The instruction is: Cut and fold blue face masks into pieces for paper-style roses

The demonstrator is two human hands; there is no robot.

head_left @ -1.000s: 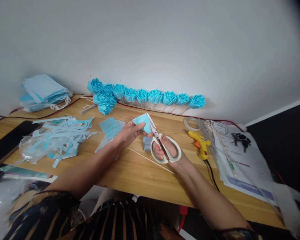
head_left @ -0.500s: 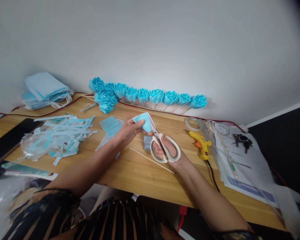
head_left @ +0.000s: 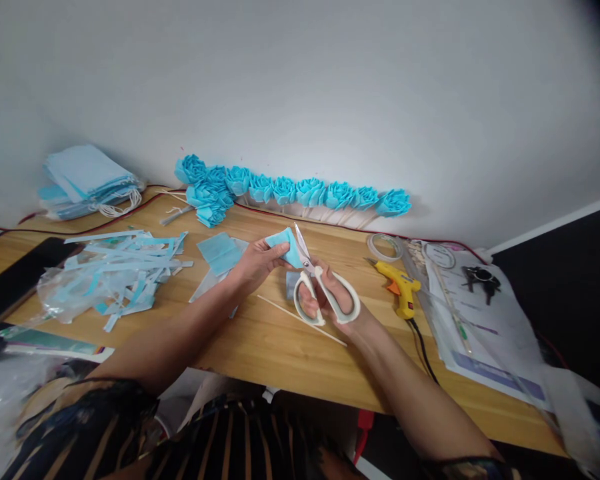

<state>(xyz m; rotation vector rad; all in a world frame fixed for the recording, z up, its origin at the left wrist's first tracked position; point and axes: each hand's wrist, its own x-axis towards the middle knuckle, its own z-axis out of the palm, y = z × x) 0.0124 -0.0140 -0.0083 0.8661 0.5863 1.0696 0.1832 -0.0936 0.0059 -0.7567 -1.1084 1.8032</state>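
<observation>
Between the thumb and fingers of my left hand [head_left: 260, 261] is a folded piece of light blue fabric [head_left: 289, 248]. My right hand [head_left: 330, 283] grips the white-handled scissors [head_left: 351, 303], its fingers through the loops. The scissor handles are spread, and the blades lie at the fabric's right edge. Below the hands a thin wooden stick [head_left: 300, 319] lies on the table, beside a small grey roll [head_left: 293, 285] partly hidden by the scissors. Flat blue fabric pieces [head_left: 220, 252] rest left of my left hand.
Blue fabric flowers [head_left: 310, 192] line the wall. Cut strips [head_left: 130, 260], a phone [head_left: 25, 277] and stacked face masks [head_left: 87, 177] lie at left. At right are a yellow glue gun [head_left: 397, 285], a tape roll [head_left: 385, 247], keys [head_left: 481, 279] and papers [head_left: 505, 333] on the wooden table [head_left: 280, 363].
The scissor handles have spread further apart and the blades have opened, with one tip now clear of the fabric's edge. My left hand still holds the fabric in nearly the same place.
</observation>
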